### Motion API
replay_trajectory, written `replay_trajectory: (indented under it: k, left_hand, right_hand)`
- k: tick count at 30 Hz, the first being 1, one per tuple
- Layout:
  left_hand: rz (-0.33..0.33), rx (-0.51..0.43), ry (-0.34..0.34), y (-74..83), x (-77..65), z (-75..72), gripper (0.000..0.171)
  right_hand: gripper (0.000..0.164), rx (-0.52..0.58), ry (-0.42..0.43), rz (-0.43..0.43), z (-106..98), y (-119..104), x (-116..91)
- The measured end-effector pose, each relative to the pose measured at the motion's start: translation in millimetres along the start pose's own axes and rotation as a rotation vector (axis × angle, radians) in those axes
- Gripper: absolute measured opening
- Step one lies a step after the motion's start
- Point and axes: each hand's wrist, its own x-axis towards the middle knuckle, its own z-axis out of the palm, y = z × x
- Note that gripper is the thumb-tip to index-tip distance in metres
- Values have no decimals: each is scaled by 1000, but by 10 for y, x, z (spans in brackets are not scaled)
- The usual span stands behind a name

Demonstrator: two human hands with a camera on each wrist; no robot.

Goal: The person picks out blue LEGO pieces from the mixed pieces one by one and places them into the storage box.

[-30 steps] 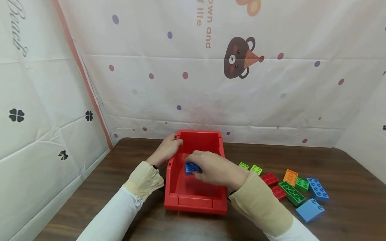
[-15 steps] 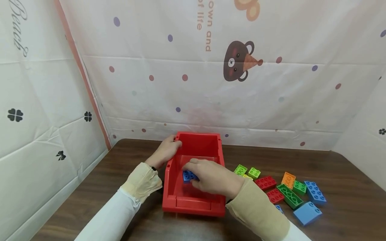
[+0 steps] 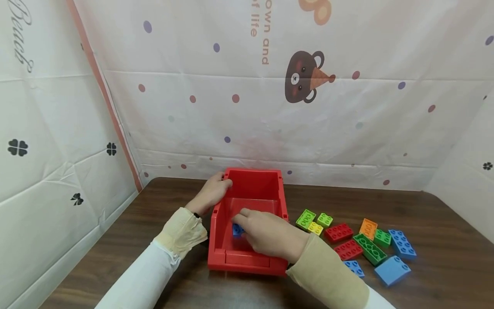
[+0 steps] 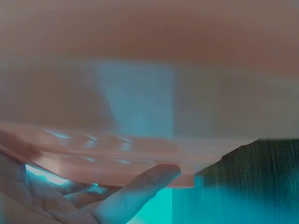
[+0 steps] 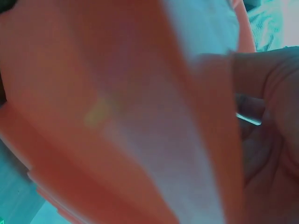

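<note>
In the head view, a red plastic storage bin [image 3: 252, 262] with a low front stands on the table. My left hand [image 3: 212, 191] grips its left wall near the back, thumb over the rim. The left wrist view shows that hand's thumb [image 4: 145, 189] along the bin wall. My right hand [image 3: 268, 231] reaches down inside the bin, its curled fingers on a blue studded toy brick [image 3: 237, 230]. Only the brick's left part shows; the hand covers the rest. In the right wrist view the bin's wall [image 5: 107, 93] hides the fingertips of the right hand [image 5: 275, 126].
Right of the bin lie loose toy bricks: lime [image 3: 306, 219], yellow [image 3: 315, 228], red [image 3: 338, 232], orange [image 3: 368, 228], green [image 3: 370, 249] and blue [image 3: 402, 244], among others. A sloped light-blue brick [image 3: 392, 271] lies nearest. A printed cloth [image 3: 173, 128] hangs behind the wooden table [image 3: 162, 201].
My right hand has lowered and turned slightly toward the front of the bin, hiding more of the blue brick. The left hand keeps its grip. More bricks show beside the right sleeve.
</note>
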Motion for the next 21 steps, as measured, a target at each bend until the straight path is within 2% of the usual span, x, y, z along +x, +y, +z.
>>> replay_trajectory:
  k: [7,14,21]
  left_hand:
    - [-4,-3,-1,-8,4,3,32]
    - [-9,2,6,3,4,7,30]
    - [-7,6,11,-9,22,3,32]
  right_hand:
    - [45,-117,36,18,70,-44,3]
    - [52,-188,13,42,137,-68,29]
    - [58,-168,-33,49,157,-87,39]
